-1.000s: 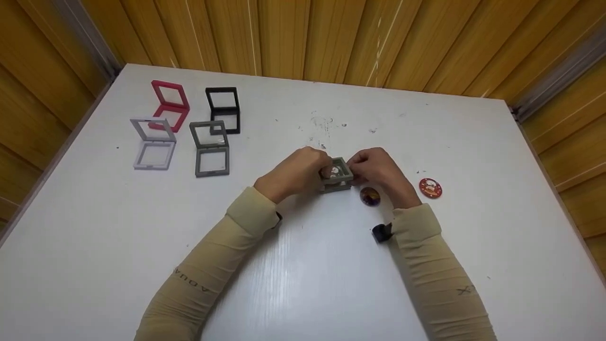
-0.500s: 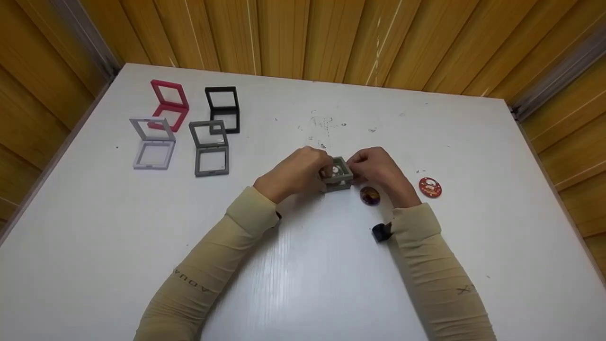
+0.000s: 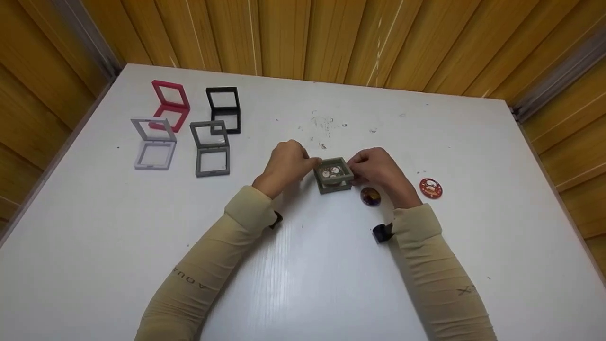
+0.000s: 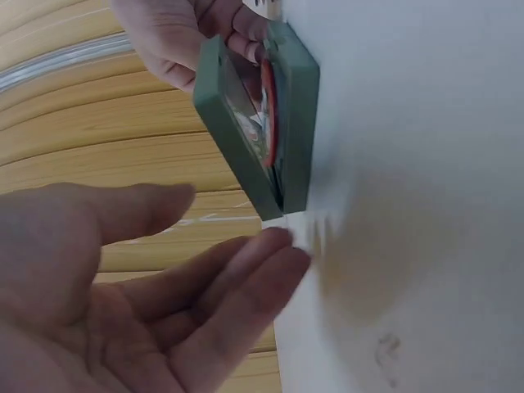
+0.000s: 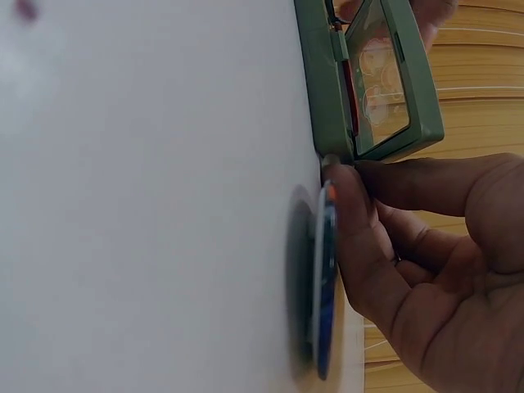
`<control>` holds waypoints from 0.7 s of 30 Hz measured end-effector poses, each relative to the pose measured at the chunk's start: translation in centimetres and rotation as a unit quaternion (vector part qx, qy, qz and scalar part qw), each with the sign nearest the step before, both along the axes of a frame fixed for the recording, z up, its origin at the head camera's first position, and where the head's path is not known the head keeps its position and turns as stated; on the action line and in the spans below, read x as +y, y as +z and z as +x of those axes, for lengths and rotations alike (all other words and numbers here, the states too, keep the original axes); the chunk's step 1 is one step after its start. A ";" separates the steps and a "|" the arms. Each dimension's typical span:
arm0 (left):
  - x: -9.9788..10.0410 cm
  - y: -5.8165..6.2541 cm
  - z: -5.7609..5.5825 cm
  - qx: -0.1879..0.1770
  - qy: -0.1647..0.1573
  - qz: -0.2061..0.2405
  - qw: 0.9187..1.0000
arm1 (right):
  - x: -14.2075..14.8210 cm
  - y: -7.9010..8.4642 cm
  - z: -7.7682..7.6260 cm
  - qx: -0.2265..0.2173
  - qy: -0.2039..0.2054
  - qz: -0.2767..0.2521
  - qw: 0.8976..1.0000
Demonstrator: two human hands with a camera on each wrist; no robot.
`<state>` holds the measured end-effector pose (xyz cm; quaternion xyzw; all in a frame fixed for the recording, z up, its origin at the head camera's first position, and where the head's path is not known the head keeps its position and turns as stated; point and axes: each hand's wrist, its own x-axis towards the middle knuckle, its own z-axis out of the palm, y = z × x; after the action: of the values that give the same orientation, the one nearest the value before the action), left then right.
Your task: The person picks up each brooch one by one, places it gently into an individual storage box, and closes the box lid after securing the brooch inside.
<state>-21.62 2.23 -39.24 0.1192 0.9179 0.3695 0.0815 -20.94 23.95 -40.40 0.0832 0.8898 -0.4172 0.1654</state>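
Observation:
A small grey-green hinged display frame [image 3: 338, 181] sits mid-table, its clear-windowed lid partly raised. Inside lies a round red-edged badge [image 4: 270, 110] with white figures. My right hand [image 3: 378, 166] pinches the frame's right corner between thumb and index finger, as the right wrist view shows. Beside the frame's left side is my left hand [image 3: 288, 166], fingers loosely bent around nothing. The left wrist view shows a gap between that hand and the frame. A dark, glossy round badge [image 3: 370, 196] lies just below my right hand; in the right wrist view this badge [image 5: 326, 286] appears edge-on.
Several more hinged frames stand open at the back left: red [image 3: 170, 108], black [image 3: 225, 110], pale lilac [image 3: 156, 140] and dark grey [image 3: 212, 148]. To the right of my right hand lies a red badge [image 3: 431, 188]. A wood-patterned wall [image 3: 331, 38] borders the white table [image 3: 293, 284].
My left hand has let go of the frame and drawn back to the left, uncovering more of the lid and the badge inside. The right hand stays in place.

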 end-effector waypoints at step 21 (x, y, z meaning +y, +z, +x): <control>1.1 -1.0 0.6 -0.032 0.012 0.020 0.999 | 0.2 -0.2 0.1 0.005 0.007 -0.011 1.000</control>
<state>-21.05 3.29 -40.20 0.0982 0.9086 0.3922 0.1043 -20.84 24.12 -40.61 0.0734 0.8865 -0.4261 0.1648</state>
